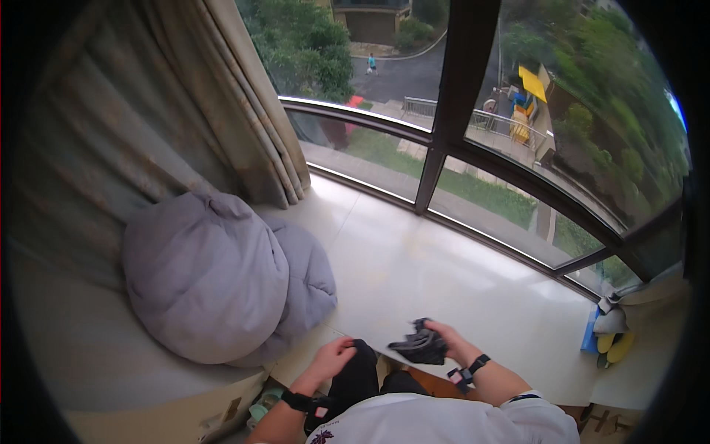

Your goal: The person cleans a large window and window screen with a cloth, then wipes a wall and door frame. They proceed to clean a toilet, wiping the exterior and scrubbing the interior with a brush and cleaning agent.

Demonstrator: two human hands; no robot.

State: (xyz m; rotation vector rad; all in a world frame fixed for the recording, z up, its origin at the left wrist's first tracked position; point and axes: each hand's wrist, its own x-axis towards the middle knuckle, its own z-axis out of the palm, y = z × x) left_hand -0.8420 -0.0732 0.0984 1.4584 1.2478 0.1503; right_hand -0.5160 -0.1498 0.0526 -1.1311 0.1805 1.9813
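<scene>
My right hand (450, 339) grips a crumpled bundle of dark cloth (420, 345), black and grey, held over the front of the white window ledge (477, 311). What sort of cloth item it is, I cannot tell. My left hand (334, 356) is beside my raised knee in black trousers (359, 369), its fingers curled. No object shows in it, though the inside of the hand is hidden. Each wrist wears a black strap with a small device.
A bundled grey quilt (205, 283) lies to the left, against a long patterned curtain (166, 111). Dark-framed windows (438, 111) rise behind the ledge. At the far right are a blue box (590, 331) and yellow-and-grey items (615, 344). Greenish containers (260, 410) stand low at left.
</scene>
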